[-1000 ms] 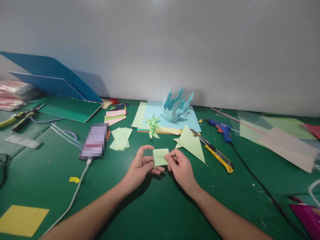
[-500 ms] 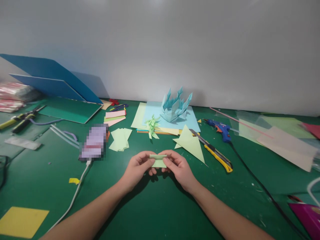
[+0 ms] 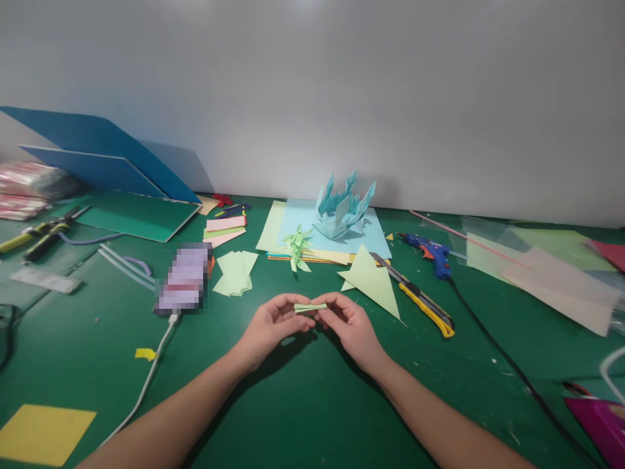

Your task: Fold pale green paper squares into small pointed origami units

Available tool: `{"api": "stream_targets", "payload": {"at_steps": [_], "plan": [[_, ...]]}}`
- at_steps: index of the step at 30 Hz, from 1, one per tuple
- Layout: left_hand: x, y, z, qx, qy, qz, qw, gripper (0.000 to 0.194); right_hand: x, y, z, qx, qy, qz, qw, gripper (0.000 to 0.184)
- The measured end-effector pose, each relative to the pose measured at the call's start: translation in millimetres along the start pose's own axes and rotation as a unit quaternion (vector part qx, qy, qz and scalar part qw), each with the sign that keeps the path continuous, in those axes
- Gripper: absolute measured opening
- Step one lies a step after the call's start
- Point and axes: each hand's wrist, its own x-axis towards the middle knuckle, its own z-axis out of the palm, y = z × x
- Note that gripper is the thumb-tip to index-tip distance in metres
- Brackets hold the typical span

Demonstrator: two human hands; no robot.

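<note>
Between both hands is a small folded strip of pale green paper, held above the green tabletop and seen nearly edge-on. My left hand grips its left end, the fingers behind it and the thumb in front and below. At the right end, my right hand pinches the strip between thumb and fingers. Just beyond lie a stack of pale green paper pieces to the left and pale green triangular paper to the right. A folded green paper leaf cluster sits farther back.
A light blue origami piece stands on stacked coloured sheets. To the right are a yellow utility knife and a blue glue gun with a black cord. A blurred phone with a white cable lies left; yellow paper is near the front.
The green paper strip has turned from showing its flat face to nearly edge-on, folded narrower. My left thumb has moved right, off the paper's face. My right hand has barely moved.
</note>
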Motion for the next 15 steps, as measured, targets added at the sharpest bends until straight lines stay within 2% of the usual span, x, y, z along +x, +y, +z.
{"api": "stream_targets", "payload": {"at_steps": [5,8,11,15], "plan": [[1.5,-2.9,-0.4,0.138,0.071,0.079,0.985,0.020,0.5,0.9,-0.2,-0.055,-0.001,-0.031,0.998,0.016],[1.7,-4.0,-1.4,0.177,0.104,0.088,0.975,0.022,0.3,2.4,-0.3,-0.105,0.003,-0.057,0.993,0.018],[0.8,-6.6,-1.3,0.197,0.100,0.099,0.970,0.020,0.2,2.9,-0.3,-0.138,0.007,-0.079,0.987,0.019],[-0.4,-12.5,-2.3,0.244,0.072,0.106,0.961,0.016,-0.1,2.0,0.4,-0.134,0.011,-0.070,0.988,0.021]]}}
